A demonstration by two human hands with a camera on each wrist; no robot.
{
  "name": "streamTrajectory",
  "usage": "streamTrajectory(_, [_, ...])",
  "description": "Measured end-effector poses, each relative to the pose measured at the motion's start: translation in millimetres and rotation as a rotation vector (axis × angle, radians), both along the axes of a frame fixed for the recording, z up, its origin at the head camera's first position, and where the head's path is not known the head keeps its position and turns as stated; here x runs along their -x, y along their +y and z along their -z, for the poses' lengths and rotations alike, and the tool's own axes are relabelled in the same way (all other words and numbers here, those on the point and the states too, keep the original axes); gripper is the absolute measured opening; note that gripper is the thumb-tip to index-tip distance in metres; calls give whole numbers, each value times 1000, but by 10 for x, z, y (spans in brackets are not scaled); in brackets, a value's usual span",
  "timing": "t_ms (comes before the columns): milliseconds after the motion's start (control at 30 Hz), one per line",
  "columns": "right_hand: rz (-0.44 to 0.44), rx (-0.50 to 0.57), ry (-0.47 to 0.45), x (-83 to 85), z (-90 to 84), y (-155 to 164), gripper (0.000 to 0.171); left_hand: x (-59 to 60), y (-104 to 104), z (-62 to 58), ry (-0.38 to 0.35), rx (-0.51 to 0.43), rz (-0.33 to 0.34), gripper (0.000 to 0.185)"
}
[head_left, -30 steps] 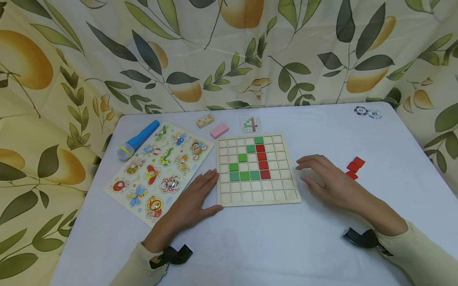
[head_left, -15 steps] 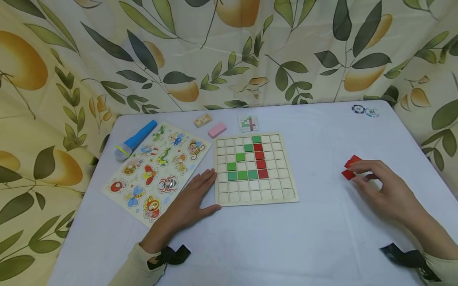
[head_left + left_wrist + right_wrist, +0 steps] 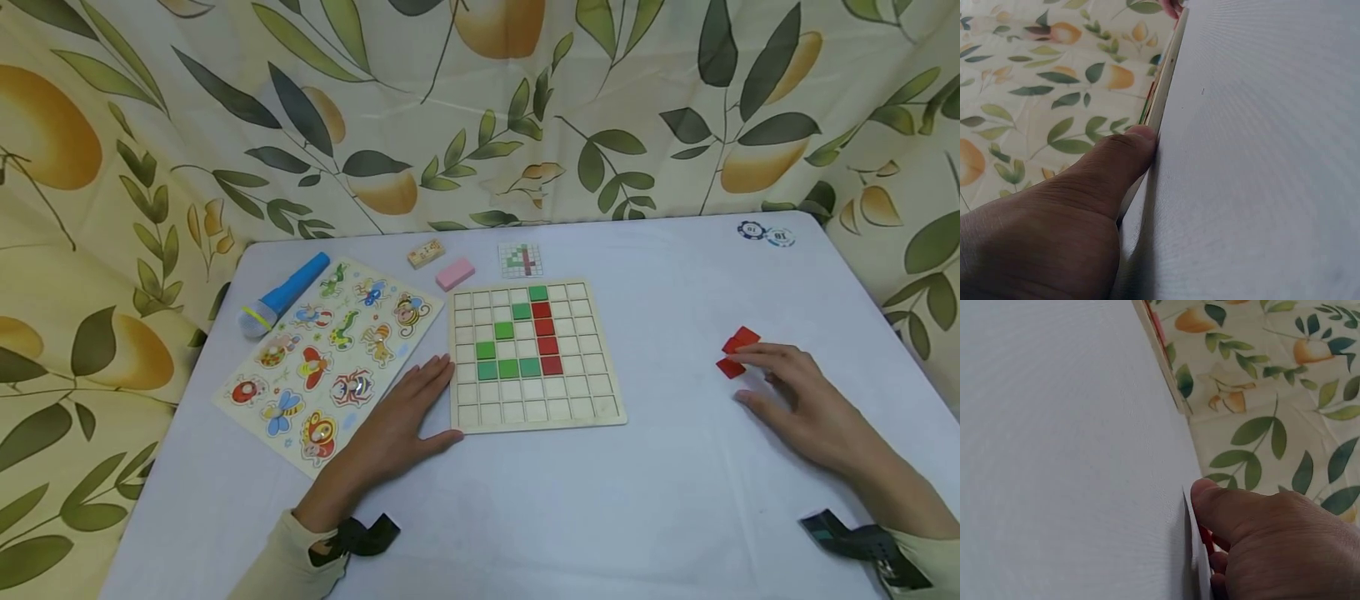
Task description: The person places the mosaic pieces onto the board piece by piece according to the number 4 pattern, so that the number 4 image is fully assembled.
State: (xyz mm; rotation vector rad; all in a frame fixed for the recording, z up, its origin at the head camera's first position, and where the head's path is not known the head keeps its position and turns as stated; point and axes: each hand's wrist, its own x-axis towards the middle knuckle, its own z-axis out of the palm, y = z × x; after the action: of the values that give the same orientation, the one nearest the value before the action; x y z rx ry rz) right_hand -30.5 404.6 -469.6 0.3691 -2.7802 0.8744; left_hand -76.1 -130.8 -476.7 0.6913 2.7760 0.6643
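Observation:
A wooden grid board (image 3: 609, 392) lies mid-table with a green and a red run of tiles set in its squares. My left hand (image 3: 420, 404) rests flat at its left front corner. In the left wrist view the thumb (image 3: 1116, 165) presses against the board's edge (image 3: 1165, 87). A few loose red tiles (image 3: 741, 340) lie on the table to the right. My right hand (image 3: 757, 375) reaches them, its fingers laid over the nearest tiles and the thumb apart. In the right wrist view a bit of red tile (image 3: 1205, 540) shows under the fingers.
An insect puzzle sheet (image 3: 330, 354), a blue flashlight (image 3: 288, 292), a pink eraser (image 3: 456, 272), a domino (image 3: 426, 252) and a small pattern card (image 3: 521, 259) lie left and behind the board. Two poker chips (image 3: 765, 234) sit at the far right corner. A leaf-print curtain surrounds the table.
My right hand left the board's right edge and moved right to the red tiles, where its fingers have since straightened over them. The left hand has stayed put.

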Motion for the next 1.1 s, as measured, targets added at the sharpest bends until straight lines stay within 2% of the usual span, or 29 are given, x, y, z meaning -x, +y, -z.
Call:
streamTrajectory(167, [2,-53,-1,7,5,22,56,11,7,-14,4,3,8,97])
streamTrajectory(400, [107,-92,-16,1,0,39,51,4,6,-35,-5,6,8,97])
streamTrajectory(700, [128,-104,-14,60,6,30,42,-10,-2,-41,-8,3,-7,97])
streamTrajectory(1100, [146,-130,-22,37,5,40,45,-18,2,-34,-6,3,-1,97])
